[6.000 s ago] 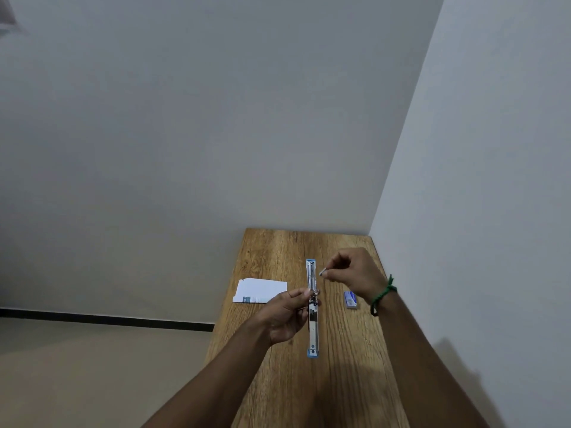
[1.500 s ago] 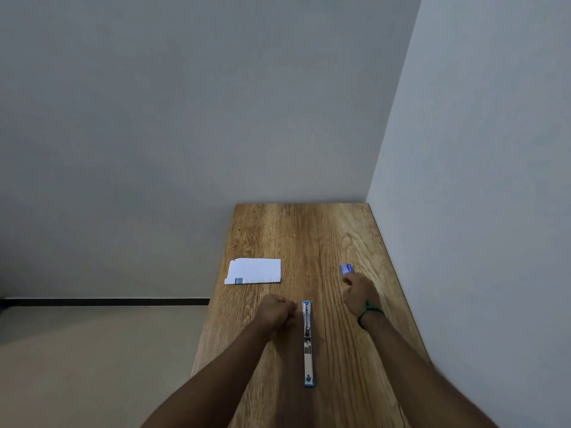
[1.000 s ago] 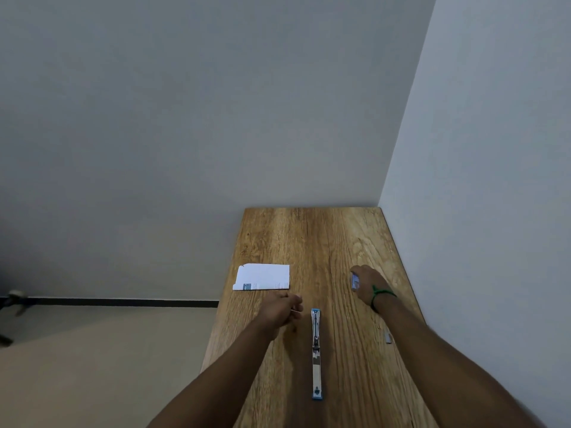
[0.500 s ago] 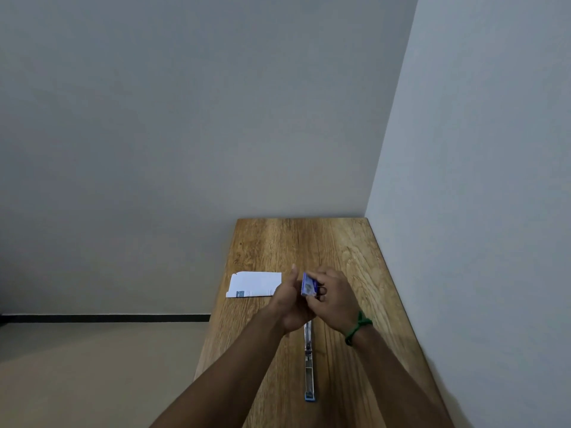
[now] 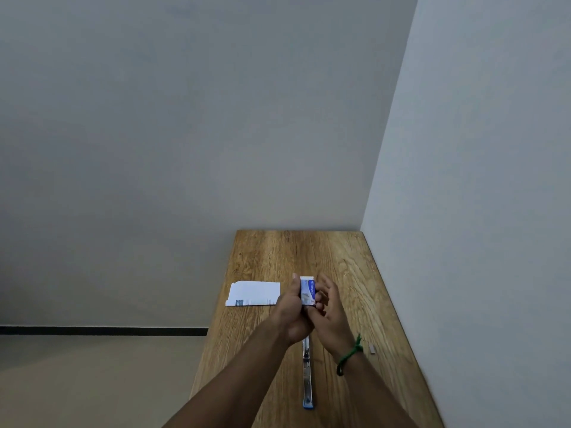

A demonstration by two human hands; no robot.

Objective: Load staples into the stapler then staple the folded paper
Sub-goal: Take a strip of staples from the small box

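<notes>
Both hands are raised over the middle of the wooden table, holding a small blue and white staple box between them. My left hand grips its left side. My right hand, with a green band at the wrist, touches its right side and lower end, fingers partly spread. A white flap sticks up at the box's top. The stapler lies swung open flat on the table below the hands, its far part hidden by them. The folded white paper lies flat at the table's left edge.
A small grey strip of staples lies on the table near the right wall. The table stands in a corner, with walls behind and to the right. Its left edge drops to the floor.
My right hand picked the staple box up from the right side of the table and brought it to the middle, where my left hand joined it. The stapler has stayed on the table.
</notes>
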